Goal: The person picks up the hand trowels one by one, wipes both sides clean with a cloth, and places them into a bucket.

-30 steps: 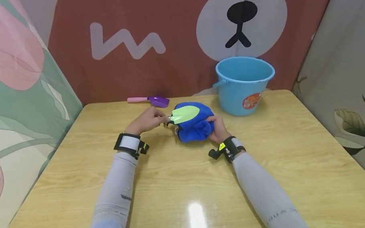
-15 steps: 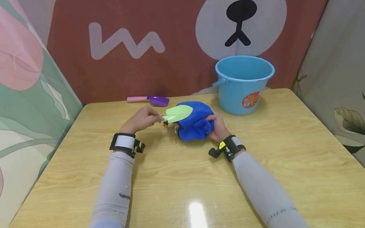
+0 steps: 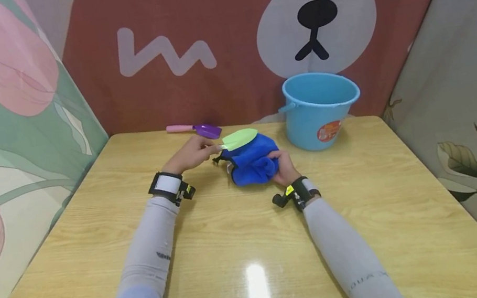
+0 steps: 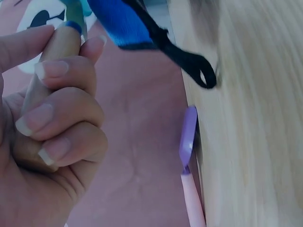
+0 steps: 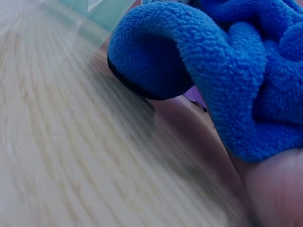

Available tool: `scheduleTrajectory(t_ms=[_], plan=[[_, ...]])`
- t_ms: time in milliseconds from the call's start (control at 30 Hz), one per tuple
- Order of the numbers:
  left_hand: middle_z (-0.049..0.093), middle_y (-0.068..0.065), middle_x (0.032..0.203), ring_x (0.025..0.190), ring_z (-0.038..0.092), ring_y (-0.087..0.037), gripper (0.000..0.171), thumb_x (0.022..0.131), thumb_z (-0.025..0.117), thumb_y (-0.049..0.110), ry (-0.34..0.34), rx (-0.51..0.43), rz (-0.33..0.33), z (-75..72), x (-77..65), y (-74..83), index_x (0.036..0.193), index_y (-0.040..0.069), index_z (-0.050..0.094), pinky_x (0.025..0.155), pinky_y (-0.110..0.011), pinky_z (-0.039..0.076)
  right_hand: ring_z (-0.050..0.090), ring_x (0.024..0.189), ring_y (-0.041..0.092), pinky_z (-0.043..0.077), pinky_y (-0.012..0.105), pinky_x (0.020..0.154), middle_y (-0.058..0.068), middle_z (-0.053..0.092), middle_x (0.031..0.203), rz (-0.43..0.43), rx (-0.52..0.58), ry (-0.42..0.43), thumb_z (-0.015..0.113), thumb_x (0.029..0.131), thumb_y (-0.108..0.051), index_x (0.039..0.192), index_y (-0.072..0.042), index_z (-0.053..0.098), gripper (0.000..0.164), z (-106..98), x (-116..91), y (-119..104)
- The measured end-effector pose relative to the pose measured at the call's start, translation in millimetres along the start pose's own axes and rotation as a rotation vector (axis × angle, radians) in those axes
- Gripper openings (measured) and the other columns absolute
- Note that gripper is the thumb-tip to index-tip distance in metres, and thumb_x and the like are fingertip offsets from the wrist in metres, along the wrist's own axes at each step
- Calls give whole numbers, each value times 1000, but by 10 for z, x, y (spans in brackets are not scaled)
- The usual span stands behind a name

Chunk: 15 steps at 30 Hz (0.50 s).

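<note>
Two hands are occupied: the left hand (image 3: 189,155) curls its fingers round the green trowel (image 3: 239,139), and the right hand (image 3: 285,167) grips the blue cloth (image 3: 255,164) beside it, contact unclear. The dangling black loop (image 4: 180,54) could snag the trowel if drawn across. Purple scoop (image 3: 208,131) and bucket (image 3: 307,129) limit the table's (image 3: 216,238) back edge; room lies nearer the person.

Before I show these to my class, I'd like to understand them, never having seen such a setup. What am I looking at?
There is no machine, only a person's bare left grip and right grip. The widest picture comes from a camera worn on the head; the two close-ups come from the wrist cameras. The left grip holds a green trowel by its wooden handle; the right grip holds a fluffy blue cloth. Near the back of the table, a purple scoop lies toward the left and a light blue bucket stands upright toward the right.
</note>
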<state>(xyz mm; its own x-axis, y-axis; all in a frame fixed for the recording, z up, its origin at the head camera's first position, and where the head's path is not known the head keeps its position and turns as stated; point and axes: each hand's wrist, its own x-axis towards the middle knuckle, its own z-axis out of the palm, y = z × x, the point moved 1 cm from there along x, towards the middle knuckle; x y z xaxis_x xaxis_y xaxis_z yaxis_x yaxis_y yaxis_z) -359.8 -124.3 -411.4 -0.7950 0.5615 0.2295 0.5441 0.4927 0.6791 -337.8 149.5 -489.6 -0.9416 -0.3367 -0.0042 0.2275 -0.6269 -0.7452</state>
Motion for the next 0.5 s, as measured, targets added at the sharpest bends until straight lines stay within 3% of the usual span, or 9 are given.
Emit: scheduleTrajectory(t_ms=[167,333,500], plan=[[44,3,63,57,41,-12,37,102,59,24,11,10,62,83,29,87,71,3,57,55,-29,36,54,47,6,44,20,53,-3,58,65,22,-31,32,26,93,1,74,-10,53,34,4,9,18],[42,5,62,56,41,-11,41,103,58,28,-6,31,53,160,48,192,76,-2,59,54,-27,35,59,63,9,50,21,61,0,58,88,25,-50,71,29,91,2,96,-7,48,22,15,30,28],[45,5,62,55,44,-11,38,103,57,30,-36,51,28,229,73,274,80,2,65,52,-27,37,58,74,10,51,21,67,2,53,102,19,-74,76,29,89,1,110,-8,43,27,17,36,27]])
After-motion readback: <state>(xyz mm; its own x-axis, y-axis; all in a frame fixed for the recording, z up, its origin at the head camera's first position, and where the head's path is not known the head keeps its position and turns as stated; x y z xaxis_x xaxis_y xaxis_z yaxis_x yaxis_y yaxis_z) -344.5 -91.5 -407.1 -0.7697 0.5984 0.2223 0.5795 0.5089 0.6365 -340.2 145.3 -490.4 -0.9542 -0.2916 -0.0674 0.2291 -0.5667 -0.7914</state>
